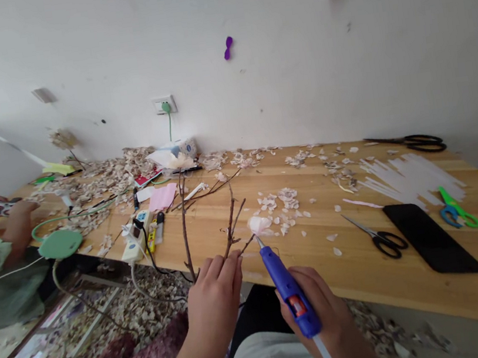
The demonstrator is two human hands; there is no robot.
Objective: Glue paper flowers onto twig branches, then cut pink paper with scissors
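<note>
My left hand (214, 292) is closed around a bare brown branch (229, 222) with several twigs, held upright over the table's front edge. One taller stem (184, 222) carries a pale flower (180, 161) at its top. My right hand (321, 304) grips a blue hot glue gun (283, 279), with a white glue stick (326, 356) coming out of its rear end. The gun's nozzle is at the tip of a short twig, beside a pale pink petal flower (258, 224). Whether the nozzle touches the flower I cannot tell. Loose pale petals (284, 199) lie on the wood behind it.
On the wooden table (369, 279) to the right lie black-handled scissors (385, 241), a black phone (432, 238), green scissors (459, 210) and white strips (407, 176). Left are a power strip (137, 238), cables and a petal heap (106, 180). A co-worker's hands (17, 216) are at far left.
</note>
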